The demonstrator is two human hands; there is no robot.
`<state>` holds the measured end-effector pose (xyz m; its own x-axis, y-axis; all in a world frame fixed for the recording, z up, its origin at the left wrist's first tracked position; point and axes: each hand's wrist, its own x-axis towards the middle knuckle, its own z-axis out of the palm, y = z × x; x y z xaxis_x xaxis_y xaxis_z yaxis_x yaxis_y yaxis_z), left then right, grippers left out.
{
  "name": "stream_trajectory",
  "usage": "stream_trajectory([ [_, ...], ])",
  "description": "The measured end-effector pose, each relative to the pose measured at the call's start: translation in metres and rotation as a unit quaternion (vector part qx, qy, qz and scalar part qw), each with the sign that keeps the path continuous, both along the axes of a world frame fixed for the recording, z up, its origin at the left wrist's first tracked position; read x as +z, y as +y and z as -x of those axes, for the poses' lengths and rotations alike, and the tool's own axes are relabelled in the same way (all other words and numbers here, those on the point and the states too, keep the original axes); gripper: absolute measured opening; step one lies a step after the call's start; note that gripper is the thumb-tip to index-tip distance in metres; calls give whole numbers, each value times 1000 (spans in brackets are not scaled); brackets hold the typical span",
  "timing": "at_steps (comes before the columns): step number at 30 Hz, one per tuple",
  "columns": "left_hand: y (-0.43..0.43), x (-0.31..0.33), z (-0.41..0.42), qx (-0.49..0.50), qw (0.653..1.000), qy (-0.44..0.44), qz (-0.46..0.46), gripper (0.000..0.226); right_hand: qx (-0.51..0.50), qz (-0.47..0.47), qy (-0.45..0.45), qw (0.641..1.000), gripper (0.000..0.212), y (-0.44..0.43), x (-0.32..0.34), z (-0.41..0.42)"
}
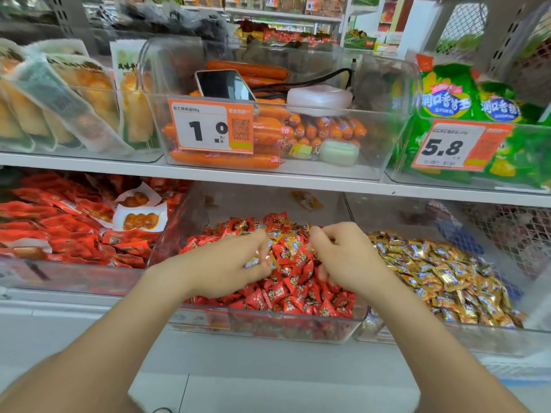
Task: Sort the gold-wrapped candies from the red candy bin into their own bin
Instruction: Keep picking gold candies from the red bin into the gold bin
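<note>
1. Where the left fingers (260,248) are curled, a few gold candies (270,265) are pinched between them and the thumb, just above the red heap.
2. The right fingers (319,237) are bent inward at the tips, near the left ones; whether anything is held in them cannot be told.
3. The left hand (226,263) and the right hand (343,259) are held side by side over the middle of the red bin (268,330), which is heaped with red candies (293,283).
4. Just beside it on the right, the gold bin (447,341) is filled with a gold pile (441,274).
5. On the left, a bin of red packets (59,234) is seen.
6. On the shelf (268,179) above, a sausage bin (372,169) is set, marked with a price tag (208,126); a phone (223,84) is laid on the sausages.
</note>
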<state>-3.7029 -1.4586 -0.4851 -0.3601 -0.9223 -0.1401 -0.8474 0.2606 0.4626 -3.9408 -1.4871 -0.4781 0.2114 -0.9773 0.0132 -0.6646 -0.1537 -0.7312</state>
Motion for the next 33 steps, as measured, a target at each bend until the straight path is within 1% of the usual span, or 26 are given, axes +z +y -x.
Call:
stream_trajectory([
  [1,1,4,-3,21,999,19,21,21,19,-1,-14,1000,41,0,1,-1],
  [3,2,9,-9,74,994,59,60,24,41,15,-38,998,22,-2,2,-6],
  [4,1,11,-12,97,990,75,73,25,42,23,-50,998,19,-4,2,-10],
  [6,0,11,-17,125,984,99,82,23,26,22,-75,997,32,-10,-2,-18],
  [8,-2,10,-21,137,980,119,79,12,-2,35,-66,997,41,-14,-6,-28],
  [9,-3,9,-22,140,979,124,83,11,-6,58,-34,998,39,-16,-8,-32],
  [10,-5,8,-24,149,976,128,90,16,3,84,9,996,35,-18,-11,-37],
  [12,-10,5,-28,175,970,140,92,22,38,125,93,987,31,-22,-17,-45],
  [14,-12,3,-32,199,963,160,84,19,96,158,162,969,37,-26,-19,-51],
  [16,-14,-1,-34,200,961,161,101,20,166,168,227,945,39,-29,-19,-58],
  [17,-18,-4,-35,195,962,142,128,24,193,160,255,934,44,-31,-19,-61],
  [19,-29,-12,-35,175,962,73,195,28,226,138,314,912,55,-34,-20,-67],
  [20,-34,-14,-33,161,963,47,211,26,231,130,333,905,52,-34,-21,-69],
  [21,-40,-14,-31,147,965,25,214,20,235,129,337,903,44,-35,-22,-70],
  [23,-50,-13,-28,116,974,-30,191,9,238,146,323,904,25,-39,-24,-69],
  [24,-53,-14,-28,100,980,-56,164,13,237,151,317,906,20,-40,-25,-67],
  [26,-55,-16,-30,81,987,-92,106,21,222,147,279,923,23,-41,-26,-62],
  [28,-53,-16,-33,80,988,-92,95,19,191,134,203,951,28,-42,-25,-56],
  [30,-46,-16,-38,93,988,-65,109,12,160,121,137,970,26,-43,-21,-52],
  [33,-33,-12,-42,110,986,-50,118,29,125,83,54,987,20,-47,-17,-50],
])
